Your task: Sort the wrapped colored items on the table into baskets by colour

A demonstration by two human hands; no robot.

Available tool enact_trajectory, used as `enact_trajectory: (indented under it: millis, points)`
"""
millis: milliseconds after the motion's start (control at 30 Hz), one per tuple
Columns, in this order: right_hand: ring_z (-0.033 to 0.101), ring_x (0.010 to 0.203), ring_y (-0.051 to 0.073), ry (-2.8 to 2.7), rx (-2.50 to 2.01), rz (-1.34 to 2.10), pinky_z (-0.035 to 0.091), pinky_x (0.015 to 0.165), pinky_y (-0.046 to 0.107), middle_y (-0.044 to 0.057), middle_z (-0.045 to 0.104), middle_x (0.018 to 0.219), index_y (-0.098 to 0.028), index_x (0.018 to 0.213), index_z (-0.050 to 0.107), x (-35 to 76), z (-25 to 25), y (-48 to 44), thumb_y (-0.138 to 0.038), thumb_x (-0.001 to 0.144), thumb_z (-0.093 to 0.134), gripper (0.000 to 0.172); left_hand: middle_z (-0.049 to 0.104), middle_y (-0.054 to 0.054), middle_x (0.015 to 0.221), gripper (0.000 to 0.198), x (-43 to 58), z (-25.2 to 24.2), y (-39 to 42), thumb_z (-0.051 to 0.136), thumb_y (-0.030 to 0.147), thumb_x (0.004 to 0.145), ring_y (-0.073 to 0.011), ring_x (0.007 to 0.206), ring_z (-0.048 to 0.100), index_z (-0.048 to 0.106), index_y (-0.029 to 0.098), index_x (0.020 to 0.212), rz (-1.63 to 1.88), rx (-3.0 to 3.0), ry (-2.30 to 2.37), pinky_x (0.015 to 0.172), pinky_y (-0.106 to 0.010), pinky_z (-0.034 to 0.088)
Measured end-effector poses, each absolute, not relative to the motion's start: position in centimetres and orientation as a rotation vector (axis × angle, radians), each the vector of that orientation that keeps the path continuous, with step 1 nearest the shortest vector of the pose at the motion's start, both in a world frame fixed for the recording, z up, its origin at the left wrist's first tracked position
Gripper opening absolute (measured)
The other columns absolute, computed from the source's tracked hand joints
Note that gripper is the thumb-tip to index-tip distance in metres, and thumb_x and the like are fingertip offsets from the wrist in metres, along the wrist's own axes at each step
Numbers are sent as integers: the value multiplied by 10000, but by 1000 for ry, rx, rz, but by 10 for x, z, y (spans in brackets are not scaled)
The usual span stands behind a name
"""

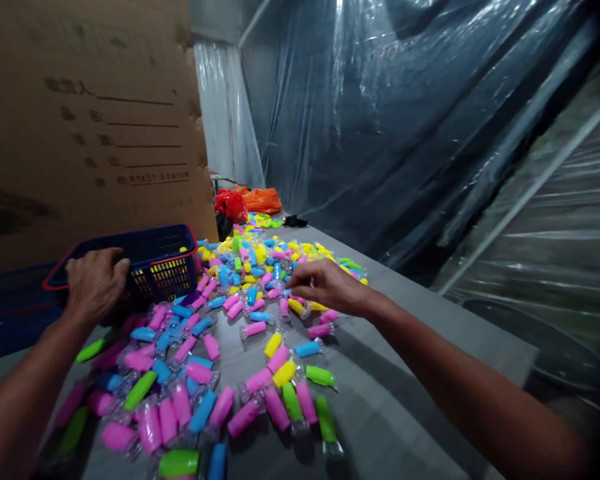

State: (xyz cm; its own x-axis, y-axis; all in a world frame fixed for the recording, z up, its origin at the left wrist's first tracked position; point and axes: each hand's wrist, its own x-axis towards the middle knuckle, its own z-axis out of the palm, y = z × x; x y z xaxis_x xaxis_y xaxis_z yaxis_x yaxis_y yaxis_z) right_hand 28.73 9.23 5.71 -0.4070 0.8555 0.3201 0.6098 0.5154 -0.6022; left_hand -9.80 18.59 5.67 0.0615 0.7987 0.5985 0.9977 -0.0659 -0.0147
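At the left, my left hand [96, 280] is closed over the near rim of a dark blue plastic basket [167, 279] with a red edge. A little yellow shows through its slots. My right hand [320, 283] reaches over the far pile of small clear-wrapped rolls [250, 260], coloured pink, blue, yellow and green. Its thumb and fingers are drawn together at the pile, and what lies between them is hidden. Closer to me, many more wrapped rolls, such as a pink one [245, 419] and a green one [179, 463], lie loose on the grey table [380, 400].
A large cardboard box [105, 133] with printed lines stands behind the basket. Red [231, 205] and orange plastic bags [263, 200] lie at the table's far end, near a small black object [295, 221]. Clear plastic sheeting [380, 120] hangs along the right side.
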Motion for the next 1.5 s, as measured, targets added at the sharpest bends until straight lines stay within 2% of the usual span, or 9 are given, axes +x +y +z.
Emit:
enact_trajectory:
  millis: [133, 267, 400, 533, 767, 1033, 1233, 1367, 1500]
  points:
    - [535, 611, 114, -2182, -1303, 560, 353, 543, 193, 0, 613, 655, -142, 725, 675, 322, 18, 62, -72, 762, 546, 151, 577, -143, 1031, 320, -36, 54, 148, 377, 359, 846, -305, 1050, 496, 546, 139, 1006, -867, -2142, -1638, 912, -436, 370]
    - [555, 715, 134, -2229, -1400, 292, 362, 626, 207, 22, 628, 749, -161, 760, 680, 333, 8, 62, -63, 771, 536, 174, 634, -57, 853, 196, 58, 33, 100, 423, 285, 809, -200, 800, 584, 598, 199, 827, -471, -2862, -1606, 684, -299, 426]
    - [578, 773, 153, -2046, -1829, 112, 360, 631, 213, 41, 659, 839, -163, 848, 675, 355, 12, 82, -93, 788, 523, 178, 656, -89, 848, 191, 115, 18, 78, 429, 208, 767, -244, 819, 611, 602, 192, 846, 41, -2885, -1587, 646, -310, 406]
    - [592, 802, 179, -2099, -1963, 110, 341, 604, 224, 48, 671, 861, -183, 858, 679, 367, 7, 97, -143, 749, 576, 156, 652, -139, 872, 265, 124, 13, 81, 438, 178, 734, -290, 849, 612, 584, 160, 955, 164, -2802, -1595, 655, -339, 417]
    - [570, 855, 240, -2221, -2004, 55, 324, 601, 256, 96, 654, 878, -180, 867, 680, 344, -9, 106, -289, 684, 665, 213, 621, -101, 917, 289, 112, 1, 86, 472, 165, 695, -266, 872, 581, 589, 173, 959, 14, -2859, -1691, 699, -342, 412]
    - [536, 826, 262, -2279, -1940, 72, 335, 645, 288, 104, 629, 790, -150, 773, 671, 342, -17, 107, -345, 630, 700, 243, 483, -76, 952, 178, 140, 9, 103, 422, 48, 712, -176, 868, 505, 529, 151, 811, -380, -2997, -1322, 748, -281, 411]
    - [494, 882, 229, -2269, -1825, 94, 312, 710, 272, 86, 593, 927, -142, 910, 588, 345, -26, 97, -255, 646, 686, 304, 522, -76, 906, 238, 170, -15, 127, 401, 121, 826, -209, 857, 522, 590, 176, 959, -107, -2942, -1149, 739, -319, 412]
    - [487, 851, 209, -2255, -1759, 128, 293, 699, 267, 73, 577, 919, -141, 935, 555, 348, -29, 94, -208, 644, 670, 320, 525, -74, 873, 216, 166, -21, 133, 397, 138, 840, -203, 842, 528, 611, 165, 828, -146, -2963, -1129, 740, -318, 417]
    - [485, 823, 187, -2266, -1688, 178, 276, 724, 271, 38, 576, 846, -153, 850, 557, 351, -26, 94, -174, 683, 628, 183, 525, -72, 943, 179, 157, -13, 125, 490, 124, 777, -192, 855, 535, 602, 175, 906, -405, -3021, -1264, 737, -302, 431]
